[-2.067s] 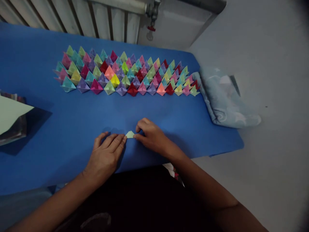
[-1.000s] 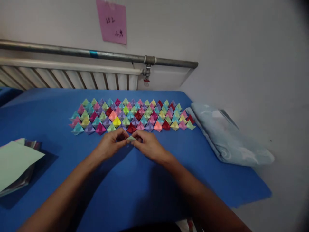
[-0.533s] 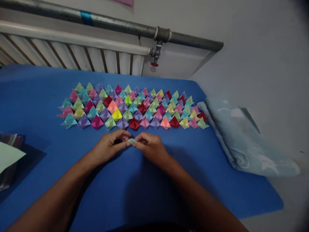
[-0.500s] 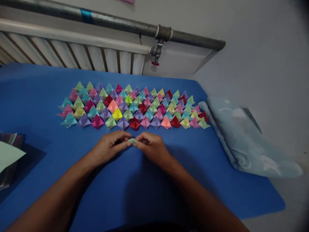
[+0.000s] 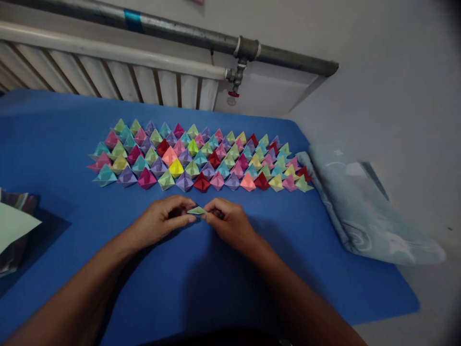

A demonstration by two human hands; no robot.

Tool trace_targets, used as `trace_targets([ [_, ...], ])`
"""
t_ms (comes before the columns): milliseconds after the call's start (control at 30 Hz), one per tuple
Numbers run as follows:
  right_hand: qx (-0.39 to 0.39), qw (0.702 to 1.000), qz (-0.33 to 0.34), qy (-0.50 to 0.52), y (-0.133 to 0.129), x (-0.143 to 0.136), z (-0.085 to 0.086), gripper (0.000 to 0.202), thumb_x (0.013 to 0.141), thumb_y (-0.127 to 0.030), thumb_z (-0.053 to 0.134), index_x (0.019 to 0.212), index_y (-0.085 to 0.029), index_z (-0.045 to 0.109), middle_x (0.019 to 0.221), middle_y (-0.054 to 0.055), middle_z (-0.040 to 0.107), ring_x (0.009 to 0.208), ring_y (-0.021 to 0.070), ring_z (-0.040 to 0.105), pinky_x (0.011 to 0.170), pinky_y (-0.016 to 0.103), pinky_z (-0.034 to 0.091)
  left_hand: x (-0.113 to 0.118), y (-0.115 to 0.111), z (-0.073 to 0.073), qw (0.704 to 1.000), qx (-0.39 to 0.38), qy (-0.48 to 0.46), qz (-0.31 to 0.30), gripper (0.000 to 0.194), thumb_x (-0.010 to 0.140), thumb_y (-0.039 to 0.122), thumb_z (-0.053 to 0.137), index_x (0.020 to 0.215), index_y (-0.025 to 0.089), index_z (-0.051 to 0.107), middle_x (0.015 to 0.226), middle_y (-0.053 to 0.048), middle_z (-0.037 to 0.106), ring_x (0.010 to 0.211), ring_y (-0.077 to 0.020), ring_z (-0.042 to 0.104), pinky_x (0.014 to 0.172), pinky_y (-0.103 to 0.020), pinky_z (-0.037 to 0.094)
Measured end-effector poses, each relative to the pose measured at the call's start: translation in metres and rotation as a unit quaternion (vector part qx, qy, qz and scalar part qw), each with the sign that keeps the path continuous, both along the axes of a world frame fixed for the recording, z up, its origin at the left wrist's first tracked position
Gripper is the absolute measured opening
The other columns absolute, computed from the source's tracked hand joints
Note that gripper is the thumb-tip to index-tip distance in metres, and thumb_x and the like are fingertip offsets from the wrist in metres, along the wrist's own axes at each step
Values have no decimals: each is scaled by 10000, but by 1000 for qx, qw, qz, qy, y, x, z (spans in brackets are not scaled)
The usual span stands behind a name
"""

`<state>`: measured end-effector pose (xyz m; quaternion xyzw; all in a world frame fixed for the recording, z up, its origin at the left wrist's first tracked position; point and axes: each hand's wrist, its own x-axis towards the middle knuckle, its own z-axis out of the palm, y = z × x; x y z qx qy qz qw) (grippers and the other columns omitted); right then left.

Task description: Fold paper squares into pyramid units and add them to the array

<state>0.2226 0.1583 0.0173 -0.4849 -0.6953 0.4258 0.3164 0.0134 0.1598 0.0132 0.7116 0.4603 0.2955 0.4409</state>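
Note:
A small pale green folded paper [image 5: 196, 211] is between my two hands, just in front of the rows of paper boats. My left hand [image 5: 169, 215] has its thumb and fingers around the paper's left end. At the right end, my right hand [image 5: 225, 216] pinches it between thumb and fingers. Several folded paper boats in many colours stand close together in rows behind my hands, among them a dark red one [image 5: 201, 182] and a purple one [image 5: 184, 182] in the front row.
On the blue surface [image 5: 151, 298], a pale green sheet [image 5: 16, 225] lies over a stack of papers [image 5: 16, 254] at the left. A folded light blue cloth [image 5: 370, 216] lies at the right. Behind are a radiator [image 5: 118, 77] and a pipe [image 5: 190, 39] with a valve.
More of the small green paper shows between my hands. My left thumb has shifted down from it. The view has moved slightly.

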Motion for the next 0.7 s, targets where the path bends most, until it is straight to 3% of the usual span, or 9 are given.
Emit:
trace_targets([
  [67, -4, 1000, -7, 2, 0, -2, -5, 62, 820, -214, 639, 760, -200, 631, 679, -41, 562, 620, 89, 493, 581, 205, 384, 0, -1, -2, 997, -34, -48, 42, 283, 855, 427, 629, 1033, 209, 652, 838, -2, 680, 721, -144, 633, 649, -257, 502],
  [167, -8, 1000, 0, 5, -1, -5, -10, 20, 823, -194, 624, 811, -203, 637, 692, -44, 564, 634, 91, 505, 601, 207, 395, 0, -2, -2, 995, -12, -66, 69, 215, 851, 385, 629, 950, 198, 665, 882, -23, 682, 763, -155, 647, 699, -285, 521],
  [300, 12, 999, 22, -43, -2, -7, -11, 61, 831, -155, 600, 848, -204, 632, 721, -39, 575, 659, 97, 517, 632, 216, 402, -1, 0, 0, 998, 51, -11, 46, 170, 858, 353, 623, 887, 202, 695, 882, -31, 692, 810, -160, 643, 735, -287, 511],
  [467, 23, 992, 25, -118, -3, -7, -7, 55, 843, -150, 605, 836, -203, 619, 729, -29, 592, 684, 112, 528, 651, 232, 390, -1, 0, 1, 996, 82, 26, -3, 206, 881, 364, 596, 968, 213, 706, 919, -34, 701, 813, -158, 646, 736, -287, 520],
  [700, 27, 989, 58, -136, -4, -4, 0, 99, 822, -169, 662, 917, -194, 654, 849, 4, 639, 737, 123, 550, 687, 246, 414, -1, 3, -6, 991, 121, 52, -17, 178, 916, 306, 552, 896, 224, 709, 877, -22, 705, 836, -154, 657, 772, -278, 521],
])
